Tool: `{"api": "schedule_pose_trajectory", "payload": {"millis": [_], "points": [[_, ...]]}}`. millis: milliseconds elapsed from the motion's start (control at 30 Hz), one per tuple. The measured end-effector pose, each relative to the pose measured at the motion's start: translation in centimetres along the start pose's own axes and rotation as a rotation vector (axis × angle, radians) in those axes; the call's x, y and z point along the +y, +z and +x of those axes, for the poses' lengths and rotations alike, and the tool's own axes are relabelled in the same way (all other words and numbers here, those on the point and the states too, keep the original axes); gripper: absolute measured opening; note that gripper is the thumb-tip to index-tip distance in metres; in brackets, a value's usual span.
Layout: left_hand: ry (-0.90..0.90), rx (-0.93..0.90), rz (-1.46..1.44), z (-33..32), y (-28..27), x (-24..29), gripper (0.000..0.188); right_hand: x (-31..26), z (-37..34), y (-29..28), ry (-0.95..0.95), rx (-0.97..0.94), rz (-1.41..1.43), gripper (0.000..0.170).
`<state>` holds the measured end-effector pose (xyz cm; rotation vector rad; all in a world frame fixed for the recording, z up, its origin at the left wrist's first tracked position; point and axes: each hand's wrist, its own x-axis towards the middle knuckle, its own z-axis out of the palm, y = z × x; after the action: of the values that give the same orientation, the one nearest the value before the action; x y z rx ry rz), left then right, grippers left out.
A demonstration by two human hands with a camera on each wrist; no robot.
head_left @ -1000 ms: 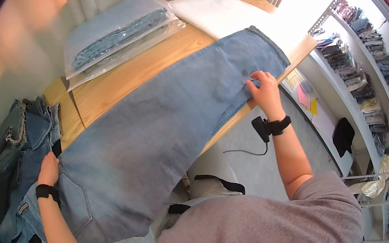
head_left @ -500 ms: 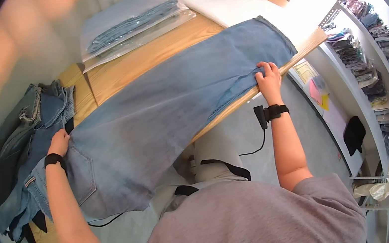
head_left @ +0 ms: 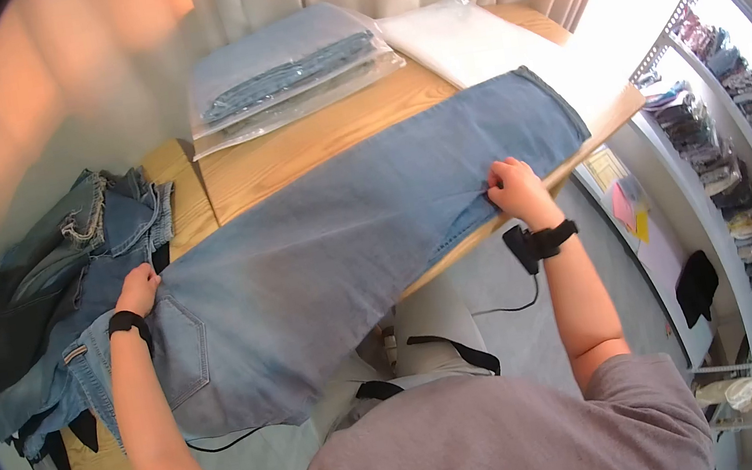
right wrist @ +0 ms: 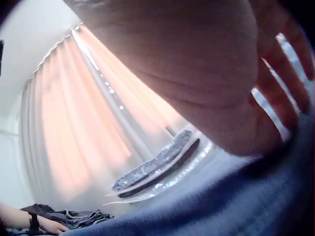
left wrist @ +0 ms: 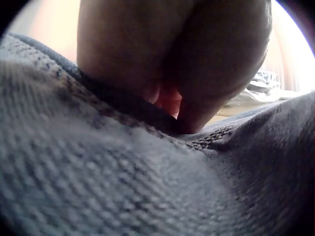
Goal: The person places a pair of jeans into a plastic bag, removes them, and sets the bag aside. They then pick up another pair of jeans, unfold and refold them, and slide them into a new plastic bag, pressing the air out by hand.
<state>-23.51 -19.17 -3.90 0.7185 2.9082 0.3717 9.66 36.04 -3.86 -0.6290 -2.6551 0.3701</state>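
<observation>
Blue denim jeans (head_left: 327, 232) lay stretched across the middle of the head view, over the wooden counter (head_left: 287, 158). Left of centre, the left hand (head_left: 139, 290) pinched their upper edge near the pocket; right of centre, the right hand's (head_left: 520, 191) curled fingers gripped the leg's lower edge. Bagged clothes (head_left: 293, 67) lay at upper centre, heaped denim (head_left: 45, 294) at far left.

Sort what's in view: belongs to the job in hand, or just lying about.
In the job:
spread jeans, held by left hand and right hand
wooden table partly beneath

Probably just lying about:
heaped garments
bagged denim
flat whitish plastic
</observation>
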Motion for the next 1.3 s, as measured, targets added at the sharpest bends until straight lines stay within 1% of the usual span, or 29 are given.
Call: {"api": "schedule_pose_trajectory", "payload": {"millis": [33,67,100,167,267,367,433,467,500,567,600,667,700,767,800,833,867,900,933,967,1000,1067,1100,1133,1167,1200,1233,1267,1300], "points": [[-0.011,0.010,-0.002,0.1,0.1,-0.3,0.014,-0.1,1.2,-0.7,0.020,-0.222,-0.038,0.009],[0.001,0.010,-0.002,0.1,0.2,-0.4,0.014,-1.9,2.9,-2.2,0.022,-0.340,-0.057,0.013],[0.015,0.005,0.000,0.2,0.2,-0.4,0.015,-3.3,4.7,-2.6,0.014,-0.343,-0.056,0.013],[-0.001,-0.005,-0.003,0.3,0.1,-0.1,0.015,-5.8,7.9,-2.4,-0.250,-0.320,0.021,0.020],[0.053,0.011,0.001,0.5,0.5,-0.9,0.015,-7.7,12.0,1.2,-0.263,-0.342,-0.027,0.024],[0.108,0.040,0.001,0.4,0.8,-1.1,0.016,-5.5,15.3,6.0,-0.356,-0.303,-0.073,0.028],[0.066,0.010,-0.013,0.1,0.4,-0.4,0.016,-5.9,16.6,6.1,-0.239,-0.477,-0.128,0.025],[0.039,-0.003,-0.019,-0.1,0.1,0.1,0.016,-6.8,16.3,5.0,-0.190,-0.541,-0.079,0.022],[0.017,-0.018,-0.026,-0.1,-0.1,0.4,0.016,-6.4,16.5,5.2,-0.177,-0.561,-0.046,0.020],[-0.022,-0.042,-0.036,-0.2,-0.3,0.7,0.016,-5.8,17.0,6.1,-0.128,-0.499,-0.056,0.019],[-0.050,-0.059,-0.043,-0.1,-0.2,0.7,0.016,-5.3,17.2,6.8,-0.130,-0.504,-0.057,0.019],[-0.034,-0.062,-0.028,0.3,-0.1,0.5,0.017,-5.2,17.4,8.2,-0.154,-0.382,-0.164,0.028],[-0.012,-0.062,-0.010,0.4,0.1,0.2,0.017,-6.1,16.9,7.9,-0.165,-0.388,-0.161,0.028],[-0.009,-0.036,-0.006,0.6,0.5,-0.2,0.017,-8.1,15.0,6.3,-0.263,-0.363,-0.222,0.044],[0.012,-0.034,-0.001,0.7,0.5,-0.2,0.017,-10.6,13.0,4.5,-0.238,-0.374,-0.268,0.055],[0.027,-0.031,0.006,0.7,0.6,-0.2,0.017,-13.5,10.4,2.7,-0.311,-0.301,-0.345,0.055],[0.054,-0.021,-0.009,0.8,0.6,-0.4,0.017,-15.8,7.8,1.7,-0.410,-0.231,-0.307,0.056],[0.078,-0.012,-0.020,0.6,0.6,-0.5,0.017,-17.8,5.2,1.0,-0.517,-0.326,-0.165,0.053],[0.072,0.007,-0.065,0.3,0.1,-0.1,0.015,-18.1,2.4,1.7,-0.813,-0.221,0.122,0.047],[0.073,0.027,-0.109,0.0,-0.4,0.1,0.013,-20.1,-0.5,1.4,-0.860,-0.312,0.178,0.039],[0.054,0.037,-0.095,-0.6,-1.4,0.0,0.013,-21.1,-3.3,1.5,-0.887,-0.365,0.197,0.041],[0.119,0.311,-0.351,-1.9,-4.2,0.4,0.014,-22.0,-7.3,2.6,-0.867,-0.493,0.158,0.046],[0.088,0.426,-0.459,-3.4,-5.8,0.2,0.018,-21.9,-8.6,3.2,-0.885,-0.502,0.134,0.052],[0.082,0.507,-0.535,-5.5,-7.5,-0.3,0.019,-22.0,-9.3,3.6,-0.901,-0.455,0.105,0.057],[0.026,0.534,-0.514,-7.7,-8.7,-2.0,0.020,-22.1,-9.8,3.8,-0.914,-0.409,0.076,0.061],[-0.027,0.611,-0.456,-10.0,-9.3,-3.7,0.026,-22.2,-10.0,3.8,-0.917,-0.407,0.082,0.061],[-0.172,0.659,-0.357,-12.2,-9.5,-5.8,0.038,-22.2,-10.0,3.7,-0.907,-0.402,0.083,0.066],[-0.321,0.707,-0.223,-14.1,-8.6,-9.1,0.053,-22.3,-10.1,3.5,-0.897,-0.399,0.082,0.071],[-0.510,0.589,-0.145,-16.3,-8.5,-10.1,0.071,-22.4,-10.1,3.3,-0.898,-0.395,0.086,0.071]]}}
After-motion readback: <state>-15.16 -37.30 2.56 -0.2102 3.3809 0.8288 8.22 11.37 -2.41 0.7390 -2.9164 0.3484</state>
